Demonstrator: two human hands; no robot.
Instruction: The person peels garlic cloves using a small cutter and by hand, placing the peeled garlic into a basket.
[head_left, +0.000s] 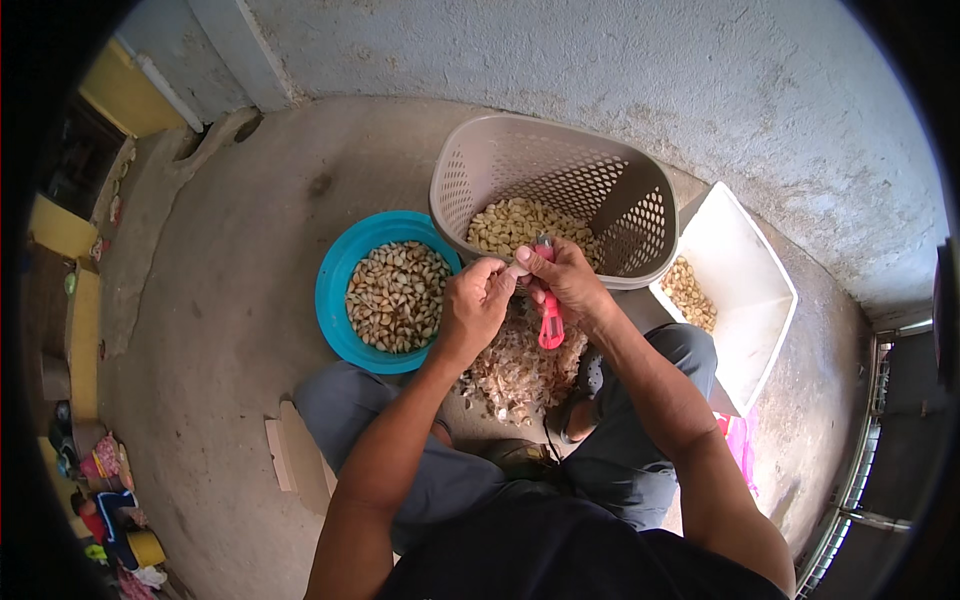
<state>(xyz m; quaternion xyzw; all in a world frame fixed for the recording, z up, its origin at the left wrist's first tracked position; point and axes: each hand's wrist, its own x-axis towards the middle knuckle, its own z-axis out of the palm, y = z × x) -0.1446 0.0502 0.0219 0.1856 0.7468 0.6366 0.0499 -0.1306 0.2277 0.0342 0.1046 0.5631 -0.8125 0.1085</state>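
Note:
Between the fingertips of my left hand (476, 304) is a garlic clove (517, 270), partly covered by the fingers. My right hand (566, 277) grips a pink-red utility knife (551, 326), its metal tip pointing up and away from me; the right thumb touches the clove. Both hands meet over the near rim of a grey-brown perforated plastic basket (637, 161). Peeled garlic cloves (510, 221) cover part of that basket's bottom. Left of it, a turquoise plastic basin (334, 315) holds many unpeeled garlic cloves (394, 292). A heap of papery garlic skins (525, 367) lies on the floor below my hands.
At the right, a white foam box (757, 300) holds more garlic pieces (686, 292). A flattened piece of cardboard (300, 457) lies by my left knee. A rough grey wall (600, 67) rises behind the basket. Another person (109, 517) is at the far left edge.

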